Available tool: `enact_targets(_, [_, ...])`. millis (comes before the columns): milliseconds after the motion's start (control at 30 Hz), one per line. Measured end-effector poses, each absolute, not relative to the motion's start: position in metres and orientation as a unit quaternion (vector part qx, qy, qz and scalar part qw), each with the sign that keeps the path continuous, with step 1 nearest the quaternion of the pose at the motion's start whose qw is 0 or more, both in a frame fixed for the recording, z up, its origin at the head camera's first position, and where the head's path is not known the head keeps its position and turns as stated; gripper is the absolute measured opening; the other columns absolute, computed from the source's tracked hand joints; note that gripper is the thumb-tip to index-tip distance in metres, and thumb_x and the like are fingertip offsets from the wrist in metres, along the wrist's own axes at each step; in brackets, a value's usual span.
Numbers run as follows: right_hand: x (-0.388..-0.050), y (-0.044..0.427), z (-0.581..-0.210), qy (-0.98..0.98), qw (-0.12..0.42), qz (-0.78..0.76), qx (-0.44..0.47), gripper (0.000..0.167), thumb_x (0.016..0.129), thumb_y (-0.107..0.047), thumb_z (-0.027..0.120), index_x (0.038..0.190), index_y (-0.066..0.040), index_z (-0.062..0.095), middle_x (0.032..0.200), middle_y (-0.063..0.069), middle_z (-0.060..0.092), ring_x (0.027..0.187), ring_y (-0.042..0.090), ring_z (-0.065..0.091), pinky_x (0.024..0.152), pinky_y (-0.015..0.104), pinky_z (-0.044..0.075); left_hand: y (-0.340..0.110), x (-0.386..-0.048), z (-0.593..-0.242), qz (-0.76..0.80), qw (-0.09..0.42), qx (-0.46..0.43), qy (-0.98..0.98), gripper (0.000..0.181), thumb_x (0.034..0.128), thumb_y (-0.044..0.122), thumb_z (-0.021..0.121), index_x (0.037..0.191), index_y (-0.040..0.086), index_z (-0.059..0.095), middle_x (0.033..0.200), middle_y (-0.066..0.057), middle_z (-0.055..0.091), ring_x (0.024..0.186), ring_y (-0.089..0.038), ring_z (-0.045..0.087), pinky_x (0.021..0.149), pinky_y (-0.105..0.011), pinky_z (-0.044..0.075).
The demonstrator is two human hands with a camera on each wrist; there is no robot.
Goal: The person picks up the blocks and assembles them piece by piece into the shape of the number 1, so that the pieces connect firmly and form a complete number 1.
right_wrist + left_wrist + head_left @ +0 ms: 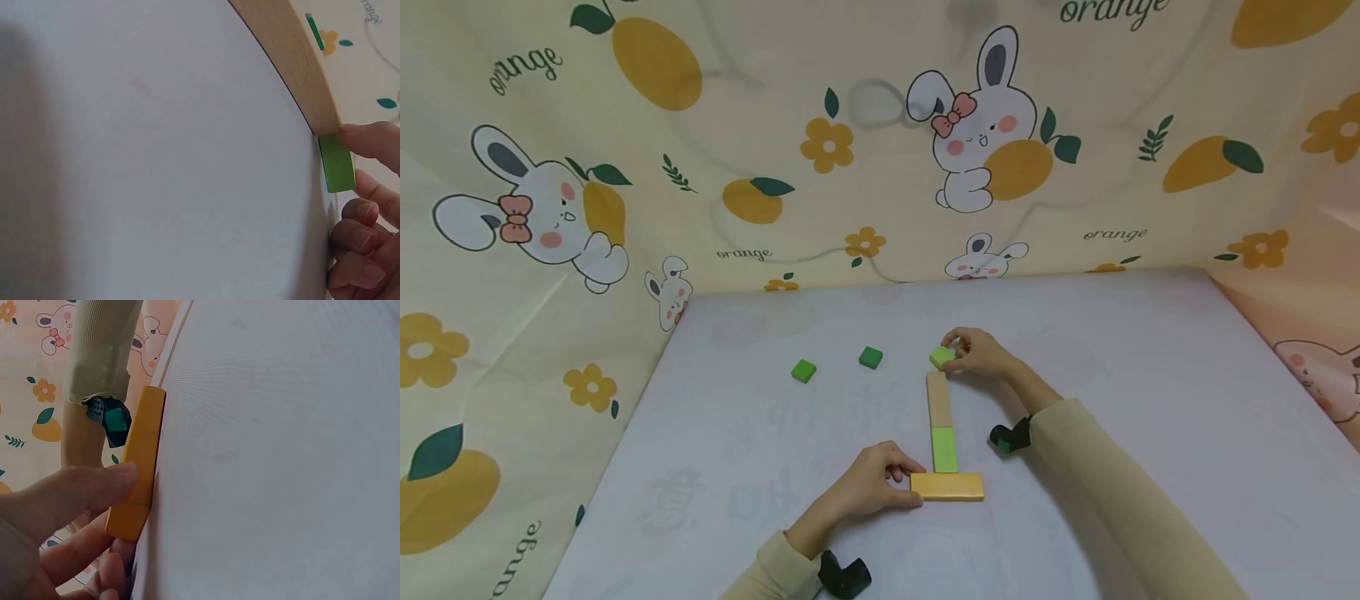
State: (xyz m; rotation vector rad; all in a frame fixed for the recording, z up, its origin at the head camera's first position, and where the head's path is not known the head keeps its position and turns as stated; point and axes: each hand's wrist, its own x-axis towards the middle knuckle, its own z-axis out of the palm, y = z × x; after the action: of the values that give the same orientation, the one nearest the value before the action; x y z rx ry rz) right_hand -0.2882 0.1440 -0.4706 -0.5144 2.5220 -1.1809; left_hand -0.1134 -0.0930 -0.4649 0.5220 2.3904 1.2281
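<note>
Currently, the right hand (979, 353) pinches a small light green block (941, 357) between thumb and finger, partly covering its right side, while the left hand (868, 483) grasps the left end of an orange block (951, 487). The small block sits at the far end of a wooden block (937, 400); a longer green block (944, 450) joins that to the crosswise orange one. Off to the left, a bright green block (803, 371) and a dark green block (870, 357) lie apart on the white table (1112, 358). A black wrist device (1021, 433) stands right of the column. Printed cloth (880, 50) rises behind. The right forearm slants in from the lower right; the left hand's thumb lies on the near side, its other fingers bent.
</note>
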Motion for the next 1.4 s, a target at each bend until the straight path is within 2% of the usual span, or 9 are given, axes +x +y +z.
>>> enact_targets(267, [-0.284, 0.147, -0.470, 0.870, 0.148, -0.431, -0.190, 0.036, 0.085, -0.012, 0.069, 0.116, 0.004, 0.058, 0.070, -0.003, 0.042, 0.066, 0.010, 0.039, 0.062, 0.022, 0.034, -0.093, -0.113, -0.464, 0.438, 0.200, 0.192, 0.855, 0.031, 0.0727, 0.011, 0.082, 0.102, 0.004, 0.075, 0.084, -0.004, 0.057, 0.074, -0.005, 0.044, 0.066, -0.014, 0.037])
enact_targets(1000, [-0.278, 0.148, -0.471, 0.863, 0.152, -0.444, -0.186, 0.034, 0.084, -0.014, 0.072, 0.111, 0.003, 0.060, 0.068, -0.003, 0.042, 0.065, 0.011, 0.040, 0.062, 0.022, 0.034, -0.094, -0.111, -0.467, 0.435, 0.187, 0.202, 0.858, 0.030, 0.0722, 0.011, 0.083, 0.101, 0.004, 0.075, 0.083, -0.002, 0.057, 0.073, -0.003, 0.044, 0.066, -0.014, 0.037])
enact_targets(1400, [-0.265, 0.153, -0.473, 0.863, 0.111, -0.456, -0.189, 0.040, 0.087, -0.014, 0.069, 0.120, 0.004, 0.057, 0.072, -0.001, 0.048, 0.064, 0.007, 0.042, 0.061, 0.020, 0.037, -0.096, -0.113, -0.466, 0.438, 0.195, 0.206, 0.853, 0.032, 0.0743, 0.015, 0.082, 0.103, 0.005, 0.074, 0.086, -0.004, 0.059, 0.076, -0.004, 0.045, 0.067, -0.014, 0.038])
